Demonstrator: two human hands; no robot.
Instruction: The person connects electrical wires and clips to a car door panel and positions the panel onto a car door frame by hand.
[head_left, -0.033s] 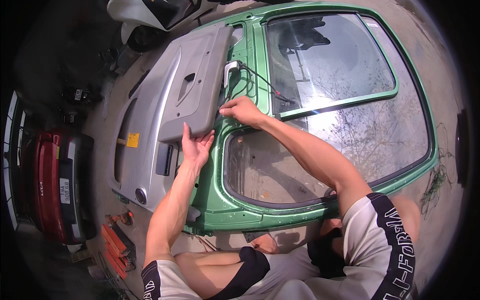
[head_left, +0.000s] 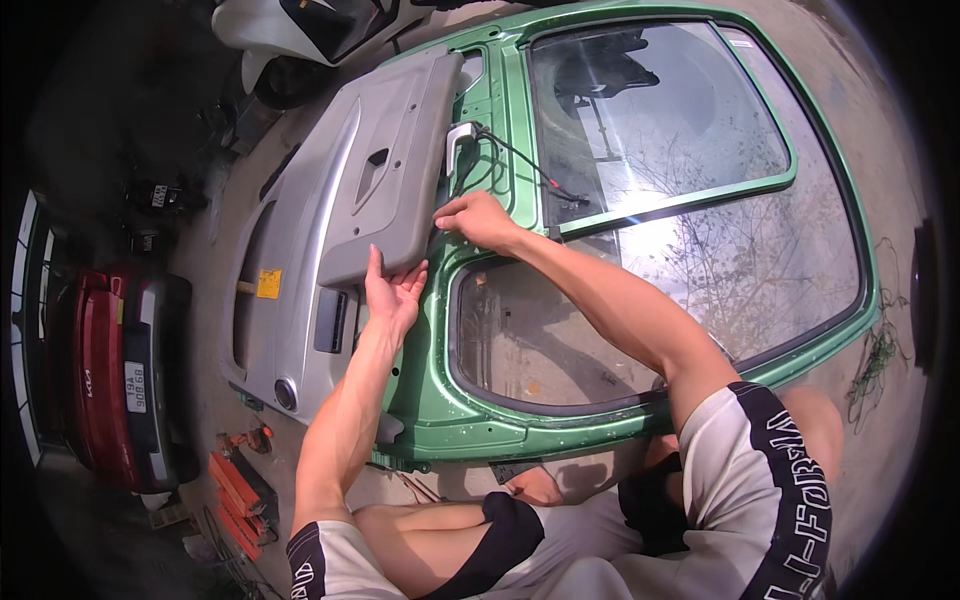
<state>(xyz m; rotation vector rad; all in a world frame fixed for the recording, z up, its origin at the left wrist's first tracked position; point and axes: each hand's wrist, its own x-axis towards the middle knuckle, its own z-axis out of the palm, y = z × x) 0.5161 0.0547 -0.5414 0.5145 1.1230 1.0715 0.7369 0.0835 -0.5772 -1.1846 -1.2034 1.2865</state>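
A grey door trim panel (head_left: 400, 110) lies along the left part of a green car door (head_left: 480, 435) that rests flat. My left hand (head_left: 393, 295) is at the panel's near corner, palm up, with the thumb over the face and the fingers curled against the lower edge. Beside the panel's right edge, my right hand (head_left: 478, 222) is closed with thumb and forefinger together; its fingertips meet the edge, and whatever they pinch is hidden. A light inner door handle (head_left: 460, 140) with dark cables (head_left: 515, 158) shows just beyond it.
The door's window glass (head_left: 660, 110) reflects sky and branches. A yellow label (head_left: 268, 284) sits on the panel's left part. Orange tools (head_left: 235, 500) lie on the ground at left, near a parked red car (head_left: 95, 380). A white motorbike (head_left: 285, 40) stands at the far side.
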